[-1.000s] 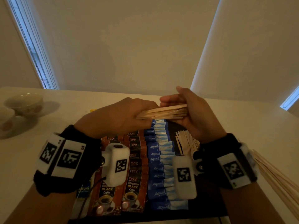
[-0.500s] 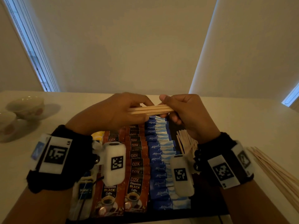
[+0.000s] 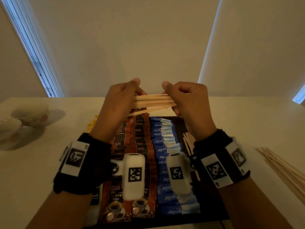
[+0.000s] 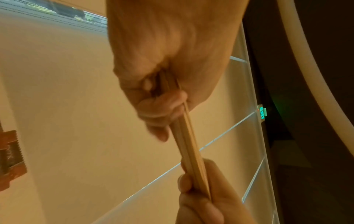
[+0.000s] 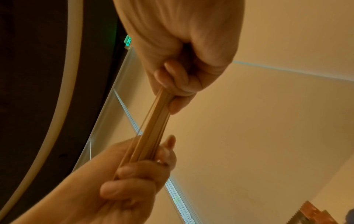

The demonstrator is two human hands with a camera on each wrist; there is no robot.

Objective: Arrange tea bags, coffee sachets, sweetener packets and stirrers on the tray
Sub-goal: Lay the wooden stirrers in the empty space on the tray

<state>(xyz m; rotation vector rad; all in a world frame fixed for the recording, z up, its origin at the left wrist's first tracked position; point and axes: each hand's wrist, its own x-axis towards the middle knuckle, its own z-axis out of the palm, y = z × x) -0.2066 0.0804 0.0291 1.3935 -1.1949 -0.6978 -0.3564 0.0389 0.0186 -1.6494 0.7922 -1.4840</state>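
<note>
While I hold both arms raised above the tray [image 3: 212,210], my left hand [image 3: 115,103] and my right hand [image 3: 189,103] each curl round one end of the same bundle of wooden stirrers [image 3: 153,102], which lies level between them in the air over the far end of the tray. My fingers are closed tight on the wood at both ends, thumbs on top; the sticks fan a little at the left end. From my left wrist, the bundle [image 4: 188,153] runs from my curled left fingers [image 4: 162,109] to my right hand [image 4: 206,201]. Below, on the dark tray, two rows of brown coffee sachets [image 3: 140,146] lie overlapped, with a row of blue sweetener packets [image 3: 162,141] just beside them on the right, and more stirrers [image 3: 188,142] lie on the tray right of those, partly hidden by my right wrist. A loose pile of long wooden sticks [image 3: 283,171] rests on the white table [image 3: 49,162] to my right, off the tray. Two cups [image 3: 29,114] stand far to my left.
</note>
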